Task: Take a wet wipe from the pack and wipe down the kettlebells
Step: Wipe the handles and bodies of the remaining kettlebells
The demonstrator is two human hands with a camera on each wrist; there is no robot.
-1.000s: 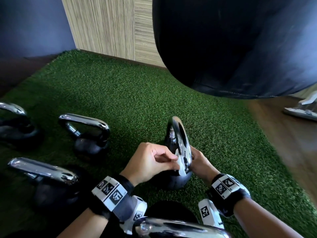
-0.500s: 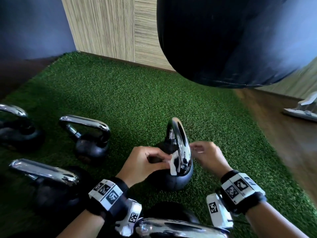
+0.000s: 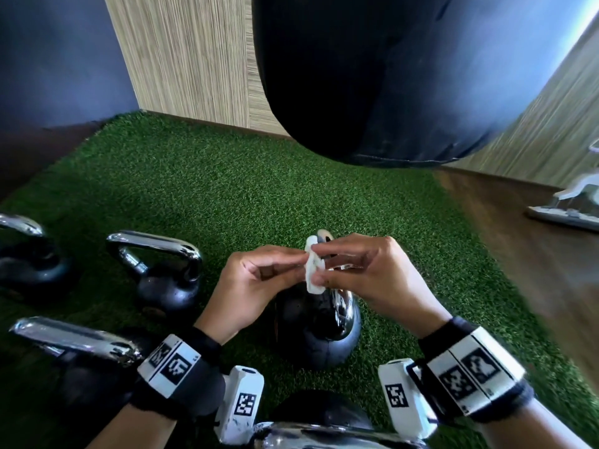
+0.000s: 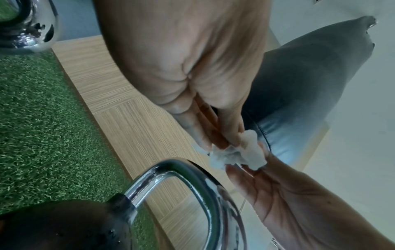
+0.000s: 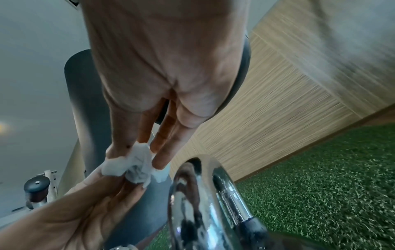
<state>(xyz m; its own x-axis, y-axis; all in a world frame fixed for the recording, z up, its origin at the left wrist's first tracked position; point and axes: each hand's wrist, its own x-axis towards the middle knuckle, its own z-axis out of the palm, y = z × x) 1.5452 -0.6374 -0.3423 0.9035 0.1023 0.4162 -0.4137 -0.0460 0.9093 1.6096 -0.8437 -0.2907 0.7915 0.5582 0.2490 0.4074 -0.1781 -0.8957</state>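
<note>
A crumpled white wet wipe [image 3: 313,270] is held between both hands just above the chrome handle [image 3: 343,303] of a black kettlebell [image 3: 319,332] on the green turf. My left hand [image 3: 259,280] pinches the wipe [image 4: 239,152] from the left with thumb and fingertips. My right hand [image 3: 366,273] pinches the wipe [image 5: 130,164] from the right. Neither hand touches the kettlebell handle [image 5: 205,199]. No wipe pack is in view.
Several more kettlebells stand on the turf [image 3: 227,189]: one [image 3: 162,273] left of centre, one [image 3: 29,257] at the far left, one [image 3: 74,361] near left, one [image 3: 324,432] at the bottom edge. A black punching bag [image 3: 372,76] hangs overhead. Wooden floor [image 3: 534,260] lies to the right.
Both hands came off the kettlebell handle and rose above it. The wipe, earlier pressed on the handle by the left hand, is now pinched by both hands.
</note>
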